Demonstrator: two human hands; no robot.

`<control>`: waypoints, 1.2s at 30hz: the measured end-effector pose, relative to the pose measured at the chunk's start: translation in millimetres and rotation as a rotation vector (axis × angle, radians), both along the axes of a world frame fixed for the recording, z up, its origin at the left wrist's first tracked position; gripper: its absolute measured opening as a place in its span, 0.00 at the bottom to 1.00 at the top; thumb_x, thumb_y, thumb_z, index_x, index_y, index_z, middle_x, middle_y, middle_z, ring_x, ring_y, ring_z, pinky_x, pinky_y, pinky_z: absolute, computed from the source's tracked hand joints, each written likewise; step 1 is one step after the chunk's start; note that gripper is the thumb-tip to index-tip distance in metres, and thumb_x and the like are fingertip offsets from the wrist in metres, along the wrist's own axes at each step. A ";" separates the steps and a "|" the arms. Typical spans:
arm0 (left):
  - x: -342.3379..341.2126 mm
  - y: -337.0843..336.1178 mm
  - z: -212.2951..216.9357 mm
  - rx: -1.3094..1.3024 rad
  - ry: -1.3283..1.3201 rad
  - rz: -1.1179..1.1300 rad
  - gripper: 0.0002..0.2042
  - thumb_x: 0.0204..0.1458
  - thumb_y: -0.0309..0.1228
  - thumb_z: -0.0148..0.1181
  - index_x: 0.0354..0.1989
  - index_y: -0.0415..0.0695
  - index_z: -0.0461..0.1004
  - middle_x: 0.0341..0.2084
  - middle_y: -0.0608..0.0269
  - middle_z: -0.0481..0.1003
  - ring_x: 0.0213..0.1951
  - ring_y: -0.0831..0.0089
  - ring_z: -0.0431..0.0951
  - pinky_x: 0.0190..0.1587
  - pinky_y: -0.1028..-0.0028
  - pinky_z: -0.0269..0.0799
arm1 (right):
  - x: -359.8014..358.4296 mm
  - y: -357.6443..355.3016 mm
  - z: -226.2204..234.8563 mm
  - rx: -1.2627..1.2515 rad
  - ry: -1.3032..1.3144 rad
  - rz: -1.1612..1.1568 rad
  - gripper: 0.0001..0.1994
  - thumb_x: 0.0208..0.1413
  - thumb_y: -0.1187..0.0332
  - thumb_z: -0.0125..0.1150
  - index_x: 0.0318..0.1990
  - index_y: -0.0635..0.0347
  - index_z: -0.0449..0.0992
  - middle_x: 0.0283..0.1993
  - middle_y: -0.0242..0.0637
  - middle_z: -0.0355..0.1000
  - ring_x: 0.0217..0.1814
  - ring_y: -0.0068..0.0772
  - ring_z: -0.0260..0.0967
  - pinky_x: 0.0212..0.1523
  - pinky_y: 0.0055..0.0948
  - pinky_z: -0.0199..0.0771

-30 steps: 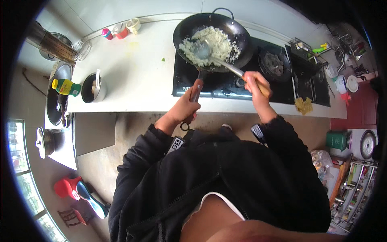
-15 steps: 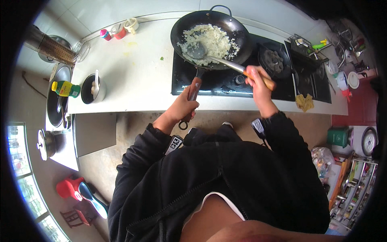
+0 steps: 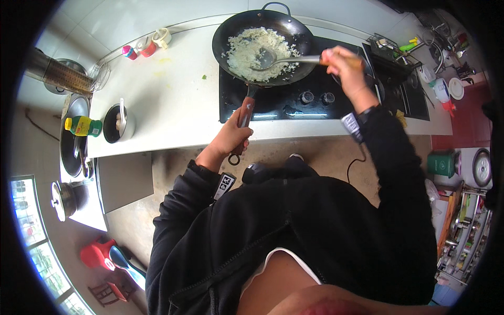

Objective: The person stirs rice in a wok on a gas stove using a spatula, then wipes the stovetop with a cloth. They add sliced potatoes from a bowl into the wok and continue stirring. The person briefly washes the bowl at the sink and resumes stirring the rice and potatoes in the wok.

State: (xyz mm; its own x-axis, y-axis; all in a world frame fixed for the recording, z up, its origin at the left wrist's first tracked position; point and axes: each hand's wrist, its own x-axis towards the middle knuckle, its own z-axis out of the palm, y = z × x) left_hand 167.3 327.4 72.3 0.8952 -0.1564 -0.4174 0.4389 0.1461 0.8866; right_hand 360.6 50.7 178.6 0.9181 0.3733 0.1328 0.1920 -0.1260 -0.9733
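My left hand is wrapped round the brown wooden handle of a dark wok, which sits on the black hob at the back of the counter. White rice-like grains lie spread over the wok's bottom. In my right hand, fingers closed, is the wooden end of a metal ladle. Its shaft runs nearly level across the wok's right rim, and its head rests among the grains. The wok's far loop handle is untouched.
On the hob two knobs show in front of the wok. A pot with a spoon and a green-and-yellow bottle stand at the left. Small containers line the wall; a metal rack is at the right.
My right hand has moved farther from me and slightly right, turning the ladle's shaft nearly level. The ladle head has shifted right and farther among the grains. My left hand keeps its hold.
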 end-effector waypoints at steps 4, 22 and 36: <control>0.6 1.3 0.8 0.022 -0.002 -0.006 0.37 0.49 0.19 0.53 0.70 0.46 0.48 0.26 0.61 0.68 0.17 0.76 0.69 0.19 0.74 0.68 | 15.4 0.1 21.9 -0.122 0.009 0.040 0.11 0.60 0.61 0.58 0.29 0.57 0.75 0.33 0.29 0.73 0.37 0.16 0.68 0.33 0.18 0.68; 0.4 4.6 6.8 0.007 -0.043 -0.073 0.38 0.49 0.19 0.52 0.71 0.44 0.44 0.27 0.61 0.69 0.17 0.76 0.70 0.19 0.74 0.68 | 25.2 58.4 -52.2 0.200 -0.053 0.014 0.08 0.57 0.67 0.62 0.35 0.63 0.76 0.33 0.33 0.72 0.38 0.25 0.71 0.46 0.28 0.76; -0.6 4.9 5.3 -0.006 -0.016 -0.039 0.38 0.50 0.20 0.53 0.71 0.45 0.45 0.28 0.63 0.68 0.17 0.78 0.68 0.19 0.76 0.68 | 58.9 53.0 112.6 -0.554 -0.188 0.221 0.13 0.54 0.54 0.66 0.28 0.52 0.75 0.28 0.24 0.71 0.31 0.17 0.68 0.31 0.23 0.73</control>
State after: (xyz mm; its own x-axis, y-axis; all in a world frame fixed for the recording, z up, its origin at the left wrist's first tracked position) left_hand 166.6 332.3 77.6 0.8947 -0.1939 -0.4024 0.4305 0.1339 0.8926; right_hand 419.5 103.7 291.3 0.7914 0.6111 0.0170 0.4326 -0.5402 -0.7219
